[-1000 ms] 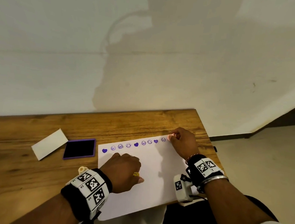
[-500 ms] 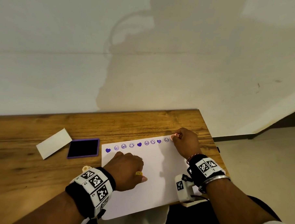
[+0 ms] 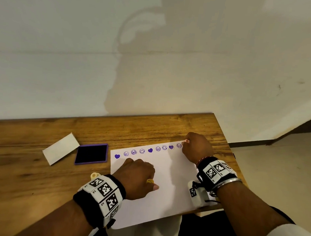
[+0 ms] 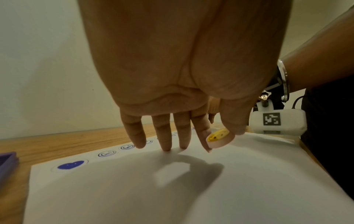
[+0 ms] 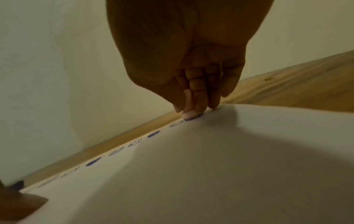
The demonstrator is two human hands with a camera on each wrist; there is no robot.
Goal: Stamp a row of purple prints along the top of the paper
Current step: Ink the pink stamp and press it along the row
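Observation:
A white paper (image 3: pixel 167 186) lies on the wooden table (image 3: pixel 41 184), with a row of purple hearts and smiley prints (image 3: pixel 142 151) along its top edge. My right hand (image 3: pixel 196 148) pinches a small pink stamp (image 3: pixel 186 141) and holds it down on the paper's top right corner, just right of the last print. The right wrist view shows the stamp (image 5: pixel 190 116) touching the sheet. My left hand (image 3: pixel 138 176) presses its fingertips (image 4: pixel 166 147) on the paper below the row, while thumb and forefinger pinch a pink round piece with a yellow face (image 4: pixel 220 138).
A purple ink pad (image 3: pixel 91 154) sits open just left of the paper, with a white rectangular card or lid (image 3: pixel 60 151) further left. The table's right edge (image 3: pixel 228 149) runs close behind my right hand; floor lies beyond it. A wall stands behind the table.
The head view has shifted slightly. Both hands keep their places on the paper, and the stamp stays at the top right corner.

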